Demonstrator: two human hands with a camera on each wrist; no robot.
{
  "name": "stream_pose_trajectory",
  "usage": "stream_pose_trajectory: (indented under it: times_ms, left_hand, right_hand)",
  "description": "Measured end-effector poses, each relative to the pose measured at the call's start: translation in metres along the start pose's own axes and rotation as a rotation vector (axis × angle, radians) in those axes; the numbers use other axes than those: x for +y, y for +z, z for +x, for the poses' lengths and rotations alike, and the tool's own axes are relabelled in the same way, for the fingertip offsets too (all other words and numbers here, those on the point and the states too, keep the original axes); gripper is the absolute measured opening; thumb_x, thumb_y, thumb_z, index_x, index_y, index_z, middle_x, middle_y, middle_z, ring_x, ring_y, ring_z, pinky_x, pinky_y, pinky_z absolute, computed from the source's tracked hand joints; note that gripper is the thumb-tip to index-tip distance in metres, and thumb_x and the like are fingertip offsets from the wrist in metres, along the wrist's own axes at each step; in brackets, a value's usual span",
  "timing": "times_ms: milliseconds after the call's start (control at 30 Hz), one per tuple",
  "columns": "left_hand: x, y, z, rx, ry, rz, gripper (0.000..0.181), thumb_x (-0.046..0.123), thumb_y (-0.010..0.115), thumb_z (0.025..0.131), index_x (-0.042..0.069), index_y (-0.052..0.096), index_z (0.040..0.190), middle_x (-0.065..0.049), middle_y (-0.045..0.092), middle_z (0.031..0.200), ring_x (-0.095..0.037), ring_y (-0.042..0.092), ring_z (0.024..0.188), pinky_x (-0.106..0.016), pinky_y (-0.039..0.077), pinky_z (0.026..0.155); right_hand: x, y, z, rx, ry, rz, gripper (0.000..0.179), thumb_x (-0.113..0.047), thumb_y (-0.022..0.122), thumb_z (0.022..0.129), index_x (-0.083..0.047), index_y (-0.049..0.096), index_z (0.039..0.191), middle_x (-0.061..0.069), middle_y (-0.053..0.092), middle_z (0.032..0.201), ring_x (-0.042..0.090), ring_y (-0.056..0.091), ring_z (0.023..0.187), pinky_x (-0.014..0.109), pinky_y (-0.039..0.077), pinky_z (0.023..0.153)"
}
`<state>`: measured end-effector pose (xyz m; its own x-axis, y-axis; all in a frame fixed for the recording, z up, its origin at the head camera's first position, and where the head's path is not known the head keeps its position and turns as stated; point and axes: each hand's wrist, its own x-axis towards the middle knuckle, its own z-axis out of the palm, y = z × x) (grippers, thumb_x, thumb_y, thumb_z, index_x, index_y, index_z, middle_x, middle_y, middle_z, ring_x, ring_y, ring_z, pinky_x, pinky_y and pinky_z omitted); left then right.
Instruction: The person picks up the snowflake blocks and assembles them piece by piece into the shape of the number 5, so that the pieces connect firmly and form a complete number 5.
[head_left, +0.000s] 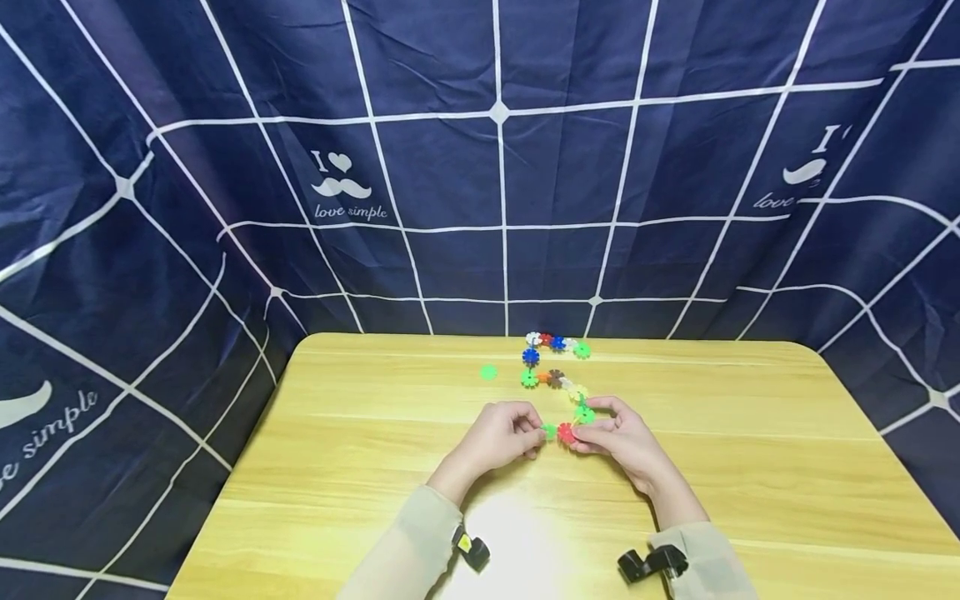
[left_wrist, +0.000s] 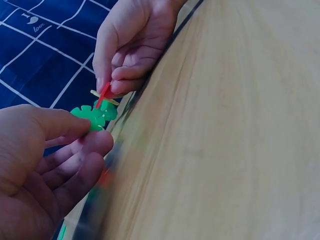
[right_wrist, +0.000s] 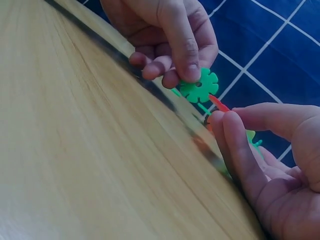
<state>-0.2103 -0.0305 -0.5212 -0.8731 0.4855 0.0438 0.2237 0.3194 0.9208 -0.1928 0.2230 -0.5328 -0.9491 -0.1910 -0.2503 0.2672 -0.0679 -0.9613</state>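
My left hand (head_left: pixel 504 435) pinches a green notched plastic disc (right_wrist: pixel 199 86) between thumb and fingertips. Opposite it, my right hand (head_left: pixel 618 440) pinches a red notched disc (head_left: pixel 566 432). The two discs meet edge to edge; whether their slots are locked cannot be told. From the red disc a chain of linked discs runs away from me, with a green disc (head_left: pixel 584 414), a pale yellow disc (head_left: pixel 577 392), a brown disc (head_left: pixel 556 379) and a blue disc (head_left: pixel 530 357) among them. Its far end is a green disc (head_left: pixel 582 350). My right fingers hide part of the near links.
One loose green disc (head_left: pixel 489 372) lies on the wooden table (head_left: pixel 360 467), left of the chain. Dark blue cloth (head_left: pixel 450 175) with white grid lines hangs behind the table and on both sides. A black wrist strap (head_left: pixel 652 563) sits at my right sleeve.
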Motion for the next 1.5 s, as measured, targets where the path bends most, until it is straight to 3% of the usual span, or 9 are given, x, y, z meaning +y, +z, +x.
stream_pose_trajectory:
  times_ms: [433, 767, 1133, 1333, 1500]
  left_hand:
    - [0.002, 0.003, 0.003, 0.003, 0.049, 0.079, 0.015, 0.005, 0.078, 0.099, 0.012, 0.074, 0.087, 0.0, 0.074, 0.074, -0.01, 0.071, 0.062, -0.021, 0.059, 0.064]
    - [0.002, 0.004, 0.002, 0.017, 0.054, 0.077, 0.013, 0.002, 0.078, 0.098, 0.008, 0.074, 0.087, 0.001, 0.074, 0.073, -0.007, 0.07, 0.061, -0.021, 0.06, 0.065]
    - [0.004, 0.01, 0.002, 0.015, 0.071, 0.149, 0.013, 0.004, 0.077, 0.101, 0.008, 0.075, 0.088, 0.004, 0.073, 0.071, 0.0, 0.066, 0.059, -0.018, 0.057, 0.062]
    - [0.003, 0.011, 0.003, 0.012, 0.079, 0.145, 0.013, 0.004, 0.077, 0.101, 0.008, 0.074, 0.089, 0.003, 0.073, 0.072, 0.0, 0.066, 0.059, -0.018, 0.057, 0.063]
    - [0.001, 0.009, 0.005, 0.0, 0.038, 0.091, 0.008, 0.004, 0.077, 0.1, 0.006, 0.075, 0.093, 0.002, 0.073, 0.076, -0.004, 0.069, 0.062, -0.02, 0.059, 0.065]
  right_hand:
    - [-0.001, 0.0, 0.001, -0.012, 0.001, 0.003, 0.074, 0.007, 0.073, 0.1, 0.016, 0.024, 0.156, 0.015, 0.078, 0.101, 0.02, 0.08, 0.087, 0.033, 0.066, 0.087]
    - [-0.003, 0.005, 0.001, -0.001, 0.003, 0.007, 0.072, 0.009, 0.072, 0.099, 0.016, 0.026, 0.155, 0.013, 0.076, 0.099, 0.02, 0.08, 0.088, 0.034, 0.066, 0.088]
    - [-0.002, 0.005, 0.001, -0.006, -0.013, -0.024, 0.071, 0.01, 0.072, 0.099, 0.016, 0.028, 0.154, 0.012, 0.074, 0.093, 0.021, 0.079, 0.085, 0.035, 0.066, 0.087]
    - [0.002, 0.003, 0.002, -0.004, -0.011, -0.015, 0.072, 0.01, 0.073, 0.098, 0.016, 0.027, 0.154, 0.012, 0.075, 0.092, 0.022, 0.08, 0.084, 0.036, 0.066, 0.087]
    - [0.004, 0.0, 0.004, -0.004, -0.015, 0.013, 0.072, 0.01, 0.073, 0.098, 0.015, 0.028, 0.154, 0.012, 0.076, 0.093, 0.023, 0.08, 0.086, 0.037, 0.066, 0.088]
